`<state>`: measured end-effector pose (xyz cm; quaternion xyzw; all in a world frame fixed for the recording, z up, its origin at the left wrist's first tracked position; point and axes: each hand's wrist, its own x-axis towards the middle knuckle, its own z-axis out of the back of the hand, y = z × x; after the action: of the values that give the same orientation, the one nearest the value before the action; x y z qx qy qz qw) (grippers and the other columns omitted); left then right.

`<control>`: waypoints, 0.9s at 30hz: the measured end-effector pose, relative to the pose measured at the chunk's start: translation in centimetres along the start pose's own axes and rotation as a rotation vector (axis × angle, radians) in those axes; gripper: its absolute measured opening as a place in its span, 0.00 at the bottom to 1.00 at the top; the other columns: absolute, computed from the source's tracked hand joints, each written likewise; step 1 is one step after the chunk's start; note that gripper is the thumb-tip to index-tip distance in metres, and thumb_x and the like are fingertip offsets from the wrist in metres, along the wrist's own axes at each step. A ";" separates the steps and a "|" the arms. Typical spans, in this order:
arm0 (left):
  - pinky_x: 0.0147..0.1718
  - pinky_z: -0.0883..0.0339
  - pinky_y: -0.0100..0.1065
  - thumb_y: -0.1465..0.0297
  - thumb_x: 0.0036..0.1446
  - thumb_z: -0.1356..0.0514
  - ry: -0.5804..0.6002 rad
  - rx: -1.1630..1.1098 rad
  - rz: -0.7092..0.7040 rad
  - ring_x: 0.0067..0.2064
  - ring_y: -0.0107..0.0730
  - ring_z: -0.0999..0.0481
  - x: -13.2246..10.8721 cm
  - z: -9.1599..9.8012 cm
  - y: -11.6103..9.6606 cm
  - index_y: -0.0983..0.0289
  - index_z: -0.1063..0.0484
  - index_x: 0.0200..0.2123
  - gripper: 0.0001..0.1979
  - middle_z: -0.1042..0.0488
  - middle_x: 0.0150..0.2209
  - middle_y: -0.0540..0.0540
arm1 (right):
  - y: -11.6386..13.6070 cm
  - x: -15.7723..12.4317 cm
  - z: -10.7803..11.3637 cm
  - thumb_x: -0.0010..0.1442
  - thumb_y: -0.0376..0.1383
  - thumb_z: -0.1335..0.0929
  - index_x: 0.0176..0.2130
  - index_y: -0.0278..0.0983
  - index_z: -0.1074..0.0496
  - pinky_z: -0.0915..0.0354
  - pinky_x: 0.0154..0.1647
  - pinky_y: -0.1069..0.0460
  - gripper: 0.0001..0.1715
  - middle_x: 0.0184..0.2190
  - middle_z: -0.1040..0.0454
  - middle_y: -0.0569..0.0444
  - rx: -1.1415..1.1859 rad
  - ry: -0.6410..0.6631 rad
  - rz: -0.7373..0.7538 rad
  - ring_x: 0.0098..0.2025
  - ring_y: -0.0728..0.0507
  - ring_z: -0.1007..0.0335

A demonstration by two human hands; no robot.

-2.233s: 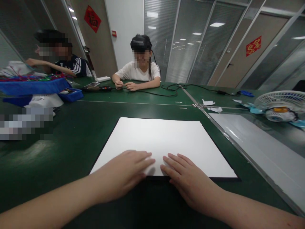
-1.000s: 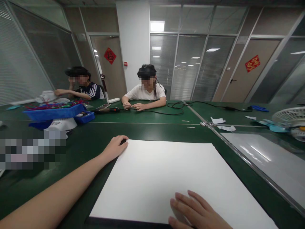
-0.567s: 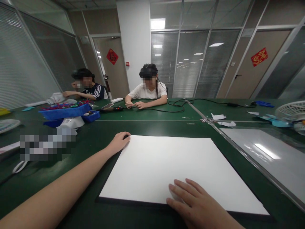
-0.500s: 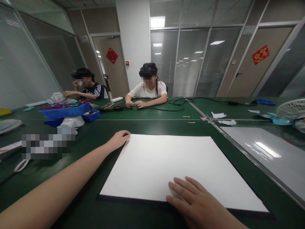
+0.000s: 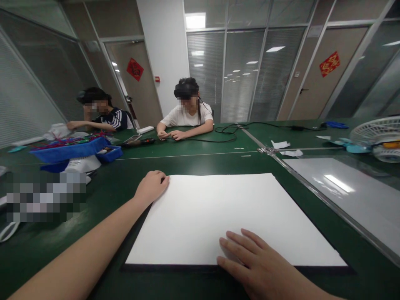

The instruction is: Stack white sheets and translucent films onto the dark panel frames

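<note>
A large white sheet (image 5: 206,216) with a dark border along its near and side edges lies flat on the green table (image 5: 184,162). At the sheet's far left corner is my left hand (image 5: 153,186), its fingers curled together and their tips on the corner. My right hand (image 5: 250,258) rests palm down over the near edge, right of the middle, with its fingers spread and nothing held. The undersides of both hands are hidden.
Left are blue trays (image 5: 71,149) of small parts and a white object (image 5: 83,163). Right are a glossy white board (image 5: 350,187), paper scraps (image 5: 280,144) and a fan (image 5: 379,131). Two people sit across, with a black cable (image 5: 226,139) nearby.
The view has turned slightly right, so the background sits further left. My left hand looks more curled at the sheet's corner. My right hand has barely moved.
</note>
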<state>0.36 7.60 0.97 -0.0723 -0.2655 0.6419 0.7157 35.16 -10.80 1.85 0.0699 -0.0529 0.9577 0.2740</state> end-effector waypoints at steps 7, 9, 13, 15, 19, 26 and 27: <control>0.50 0.35 0.44 0.54 0.52 0.45 -0.016 -0.315 0.166 0.48 0.49 0.26 0.6 -0.4 1.4 0.64 0.24 0.33 0.20 0.22 0.40 0.60 | 0.1 -0.2 -0.3 0.57 0.29 0.35 0.59 0.46 0.34 0.37 0.58 0.46 0.31 0.57 0.30 0.52 0.013 -0.041 0.008 0.58 0.41 0.34; 0.45 0.31 0.42 0.54 0.56 0.50 -0.004 -0.450 0.198 0.46 0.45 0.24 0.5 -0.1 1.3 0.65 0.26 0.41 0.23 0.22 0.42 0.59 | 0.2 -0.2 -0.3 0.56 0.28 0.35 0.59 0.46 0.34 0.37 0.58 0.46 0.32 0.58 0.30 0.52 0.020 -0.039 0.004 0.58 0.41 0.34; 0.40 0.27 0.41 0.55 0.61 0.55 0.091 -0.738 0.248 0.42 0.40 0.21 -0.5 1.2 0.2 0.66 0.33 0.52 0.26 0.22 0.44 0.61 | 0.5 -0.2 0.2 0.54 0.25 0.36 0.58 0.45 0.33 0.36 0.57 0.44 0.34 0.58 0.31 0.51 0.006 0.019 -0.008 0.58 0.39 0.34; 0.39 0.27 0.41 0.54 0.60 0.51 0.265 -0.936 0.344 0.41 0.42 0.20 -1.6 2.1 -0.3 0.66 0.31 0.50 0.25 0.21 0.42 0.62 | 0.6 -0.2 0.5 0.54 0.25 0.36 0.59 0.44 0.34 0.37 0.58 0.43 0.35 0.59 0.33 0.50 0.027 0.039 -0.017 0.59 0.39 0.35; 0.40 0.27 0.38 0.57 0.57 0.42 0.546 -1.007 0.457 0.45 0.44 0.21 -4.9 4.1 -0.5 0.64 0.27 0.45 0.19 0.20 0.43 0.59 | 0.7 -0.3 0.8 0.55 0.25 0.36 0.61 0.45 0.36 0.40 0.61 0.43 0.36 0.61 0.35 0.51 0.095 0.052 -0.042 0.61 0.40 0.39; 0.42 0.27 0.40 0.67 0.53 0.35 1.066 -1.099 0.491 0.47 0.46 0.22 -9.1 6.6 0.3 0.65 0.26 0.47 0.18 0.20 0.42 0.60 | 0.8 -0.2 0.9 0.56 0.25 0.37 0.62 0.45 0.37 0.39 0.60 0.40 0.36 0.62 0.37 0.51 0.123 0.097 -0.067 0.62 0.39 0.39; 0.40 0.26 0.41 0.68 0.52 0.35 1.054 -1.115 0.480 0.45 0.47 0.21 -9.2 6.5 0.3 0.65 0.25 0.47 0.18 0.20 0.41 0.60 | 0.8 -0.2 1.0 0.56 0.25 0.37 0.62 0.45 0.37 0.39 0.60 0.41 0.36 0.61 0.36 0.51 0.129 0.081 -0.063 0.62 0.40 0.39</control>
<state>-3.27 -2.68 3.76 -0.7677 -0.1514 0.4324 0.4480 34.96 -11.72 2.74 0.0505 0.0222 0.9521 0.3008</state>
